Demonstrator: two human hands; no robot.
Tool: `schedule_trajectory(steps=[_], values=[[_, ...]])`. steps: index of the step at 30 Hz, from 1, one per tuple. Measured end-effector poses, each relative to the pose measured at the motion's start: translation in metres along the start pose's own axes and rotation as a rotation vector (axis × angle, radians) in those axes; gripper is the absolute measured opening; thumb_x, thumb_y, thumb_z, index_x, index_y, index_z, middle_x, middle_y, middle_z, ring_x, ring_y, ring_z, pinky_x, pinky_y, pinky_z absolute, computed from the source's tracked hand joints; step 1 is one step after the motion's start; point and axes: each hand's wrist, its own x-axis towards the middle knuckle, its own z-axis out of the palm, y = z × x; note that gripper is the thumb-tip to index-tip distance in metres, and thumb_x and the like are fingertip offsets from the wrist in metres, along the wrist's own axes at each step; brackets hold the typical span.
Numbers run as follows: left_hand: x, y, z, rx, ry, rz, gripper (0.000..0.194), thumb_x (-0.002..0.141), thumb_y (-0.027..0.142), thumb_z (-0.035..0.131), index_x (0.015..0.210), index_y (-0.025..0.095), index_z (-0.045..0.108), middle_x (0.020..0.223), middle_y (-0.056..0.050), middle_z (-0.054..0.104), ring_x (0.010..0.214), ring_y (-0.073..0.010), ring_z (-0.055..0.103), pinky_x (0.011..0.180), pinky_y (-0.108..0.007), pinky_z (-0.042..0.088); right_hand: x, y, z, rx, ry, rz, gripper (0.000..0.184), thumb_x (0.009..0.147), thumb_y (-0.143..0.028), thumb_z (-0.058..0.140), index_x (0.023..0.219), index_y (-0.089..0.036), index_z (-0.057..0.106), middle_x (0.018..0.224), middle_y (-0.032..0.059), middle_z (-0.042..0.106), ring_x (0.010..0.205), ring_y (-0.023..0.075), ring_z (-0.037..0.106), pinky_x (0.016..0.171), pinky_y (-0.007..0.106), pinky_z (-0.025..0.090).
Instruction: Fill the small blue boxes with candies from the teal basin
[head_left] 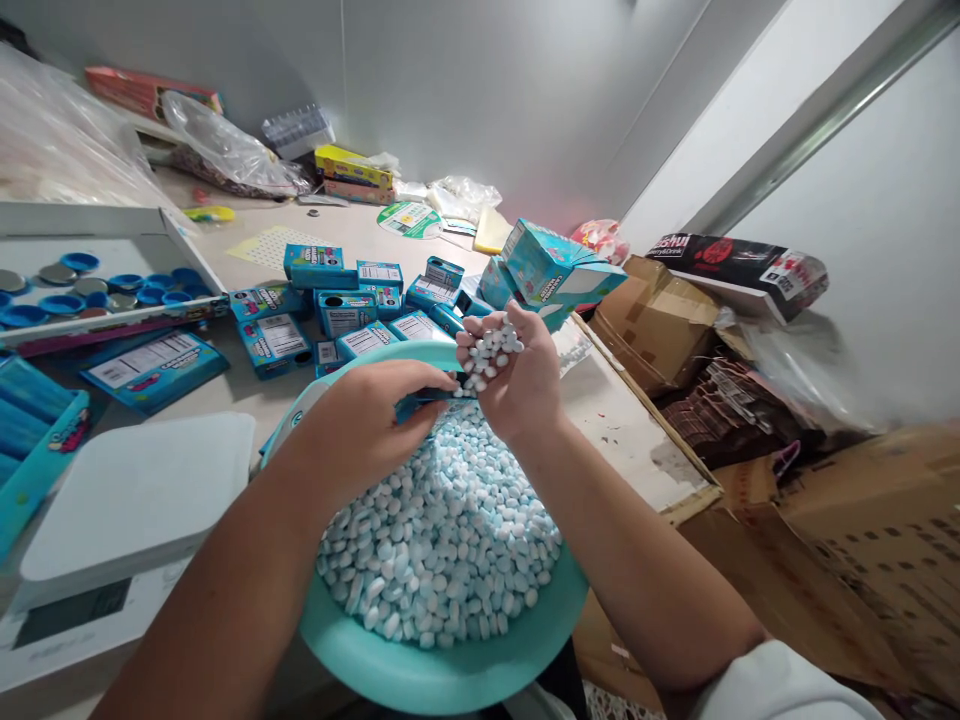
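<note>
A turquoise basin [442,690] stands in front of me, heaped with small white and pale-blue candies [442,550]. Over its far side, my left hand [360,415] is closed around a small blue box [411,407], mostly hidden by the fingers. My right hand [529,385] is cupped palm up beside the box's end, holding a small pile of white candies [491,352]. A few candies lie between the palm and the box. Several small blue boxes [367,340] lie just beyond the basin, some with dark round openings.
At left stand a white scale [142,490] and a tray [202,300] of blue caps [124,283]. A larger blue carton [551,260] sits behind my right hand. Plastic bags [225,145] line the wall; cardboard boxes [862,530] are stacked at right beyond the table edge.
</note>
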Motion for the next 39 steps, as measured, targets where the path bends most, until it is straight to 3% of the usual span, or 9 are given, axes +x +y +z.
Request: schedule_trajectory(steps=[5, 13, 18, 25, 32, 39], values=[[0.001, -0.002, 0.0, 0.028, -0.072, 0.049, 0.029, 0.096, 0.029, 0.051, 0.112, 0.023, 0.074, 0.118, -0.004, 0.075, 0.114, -0.0237, 0.066, 0.102, -0.036, 0.052, 0.001, 0.001, -0.002, 0.017, -0.062, 0.009, 0.026, 0.086, -0.041, 0.062, 0.07, -0.02, 0.058, 0.066, -0.0002, 0.066, 0.065, 0.0127, 0.063, 0.069, 0.028, 0.054], [0.0, 0.002, 0.005, 0.025, -0.057, 0.09, 0.032, 0.098, 0.021, 0.045, 0.114, 0.022, 0.073, 0.126, -0.008, 0.065, 0.117, -0.0218, 0.062, 0.103, -0.036, 0.051, 0.001, 0.004, -0.003, 0.017, -0.069, -0.044, 0.022, 0.087, -0.036, 0.061, 0.072, -0.02, 0.06, 0.064, -0.0011, 0.065, 0.062, 0.0119, 0.06, 0.066, 0.026, 0.053], [-0.003, 0.002, 0.005, 0.047, -0.032, 0.019, 0.03, 0.097, 0.022, 0.048, 0.119, 0.022, 0.068, 0.13, -0.01, 0.057, 0.121, -0.0226, 0.059, 0.107, -0.039, 0.049, -0.003, 0.008, -0.001, 0.026, -0.091, -0.109, 0.023, 0.086, -0.034, 0.063, 0.068, -0.019, 0.064, 0.065, -0.0014, 0.065, 0.065, 0.0109, 0.06, 0.066, 0.024, 0.052], [-0.001, 0.0, 0.002, 0.02, -0.032, 0.048, 0.032, 0.092, 0.023, 0.06, 0.123, 0.023, 0.064, 0.128, -0.008, 0.062, 0.12, -0.0231, 0.06, 0.106, -0.039, 0.05, 0.003, 0.009, -0.003, -0.02, -0.097, -0.109, 0.033, 0.088, -0.04, 0.061, 0.063, -0.019, 0.064, 0.062, -0.0005, 0.065, 0.06, 0.0118, 0.061, 0.062, 0.025, 0.051], [0.0, 0.006, 0.003, 0.082, -0.057, -0.208, 0.048, 0.093, 0.041, 0.059, 0.137, 0.022, 0.058, 0.135, -0.008, 0.065, 0.119, -0.0278, 0.063, 0.103, -0.041, 0.05, -0.001, 0.013, -0.005, -0.047, -0.106, -0.146, 0.041, 0.09, -0.053, 0.061, 0.065, -0.02, 0.062, 0.058, -0.0004, 0.066, 0.058, 0.0153, 0.065, 0.068, 0.031, 0.055], [0.001, 0.003, 0.005, 0.127, -0.065, -0.263, 0.045, 0.093, 0.043, 0.056, 0.135, 0.026, 0.059, 0.128, -0.004, 0.069, 0.111, -0.0273, 0.067, 0.089, -0.036, 0.052, -0.001, 0.026, -0.008, -0.189, -0.076, -0.212, 0.044, 0.092, -0.058, 0.056, 0.071, -0.02, 0.066, 0.068, 0.0044, 0.075, 0.075, 0.0208, 0.074, 0.084, 0.037, 0.056]])
